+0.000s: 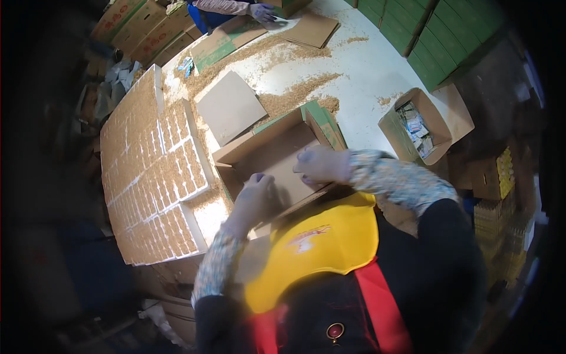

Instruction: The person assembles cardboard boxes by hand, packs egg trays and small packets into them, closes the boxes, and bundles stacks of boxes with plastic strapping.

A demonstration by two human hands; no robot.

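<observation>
Before me on the white table stands an open cardboard box (229, 155), brown inside with green on its outer side; no contents show on the part of its floor I can see. My left hand (256, 199), in a pale thin glove, is over the box's near left part with its fingers curled. Over the right part of the box is my right hand (319, 163), gloved too, fingers bent inward. Whether either hand pinches something small cannot be told. A flat cardboard sheet (232, 107) lies just beyond the box.
White foam trays (196, 166) filled with brown husk-like grains stand at left. A carton (415, 90) holding small packets is at right. Stacked flat cardboard (311, 30) lies farther back, near a co-worker's gloved hand (263, 12). Green cartons (424, 66) stand along the far right.
</observation>
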